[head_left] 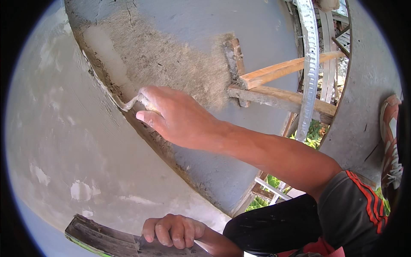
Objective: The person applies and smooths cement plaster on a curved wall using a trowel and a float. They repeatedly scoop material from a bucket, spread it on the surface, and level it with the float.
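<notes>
Fingers of the right hand (180,118) clamp a trowel (130,103) against the wet wall edge (102,81); left hand (173,230) grips a mortar board (107,240) below. Too much pressure could gouge the fresh plaster (171,60)

No boxes, bags, labels, signs or screens are showing anywhere here.
</notes>
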Available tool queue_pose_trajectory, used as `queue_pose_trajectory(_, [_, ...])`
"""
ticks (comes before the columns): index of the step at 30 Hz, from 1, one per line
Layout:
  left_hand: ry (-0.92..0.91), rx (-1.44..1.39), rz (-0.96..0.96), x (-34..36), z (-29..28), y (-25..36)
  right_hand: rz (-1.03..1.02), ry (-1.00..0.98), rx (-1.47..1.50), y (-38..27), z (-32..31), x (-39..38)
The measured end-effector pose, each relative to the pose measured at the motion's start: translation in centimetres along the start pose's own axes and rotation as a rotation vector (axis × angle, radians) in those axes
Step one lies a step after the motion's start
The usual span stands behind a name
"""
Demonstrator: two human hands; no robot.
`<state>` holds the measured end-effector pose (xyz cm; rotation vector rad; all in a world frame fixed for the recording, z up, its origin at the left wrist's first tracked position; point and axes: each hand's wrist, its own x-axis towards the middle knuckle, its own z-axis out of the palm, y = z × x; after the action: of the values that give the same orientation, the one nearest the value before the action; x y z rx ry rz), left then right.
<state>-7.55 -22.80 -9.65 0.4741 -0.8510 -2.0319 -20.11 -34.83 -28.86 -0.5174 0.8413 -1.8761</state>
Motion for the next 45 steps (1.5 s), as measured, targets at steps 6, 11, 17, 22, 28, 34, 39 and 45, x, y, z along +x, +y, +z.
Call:
queue_pose_trajectory(6, [-0.008, 0.005, -0.007, -0.9, 0.0, 0.6, 0.025, -0.034, -0.026, 0.8, 0.5, -2.8])
queue_pose_trajectory(11, [-0.021, -0.001, -0.015, -1.5, -0.1, 0.8, 0.069, -0.076, -0.034, 1.2, 1.0, -6.0])
queue_pose_trajectory(17, [-0.044, -0.052, -0.044, -2.1, -0.5, 0.7, 0.295, -0.221, -0.025, 1.1, 0.9, -14.7])
queue_pose_trajectory(22, [0.116, -0.038, -0.133, -4.0, -1.8, 0.8, 0.385, -0.247, -0.219, -0.8, -5.8, -22.2])
queue_pose_trajectory(28, [0.026, 0.042, -0.402, -3.7, -4.5, 0.5, 0.044, -0.107, -0.586, -7.2, -12.9, -17.5])
queue_pose_trajectory(34, [0.043, 0.096, -0.381, -3.3, -5.9, 1.3, -0.542, -0.481, -0.771, -11.6, -11.0, -13.5])
queue_pose_trajectory(39, [0.050, 0.083, -0.314, -4.9, -5.8, 2.1, -0.534, -0.536, -0.989, -11.6, -14.9, -14.3])
queue_pose_trajectory(45, [0.066, 0.086, -0.270, -6.1, -5.2, 2.5, 0.163, -0.534, -0.319, -13.4, -17.8, -16.4])
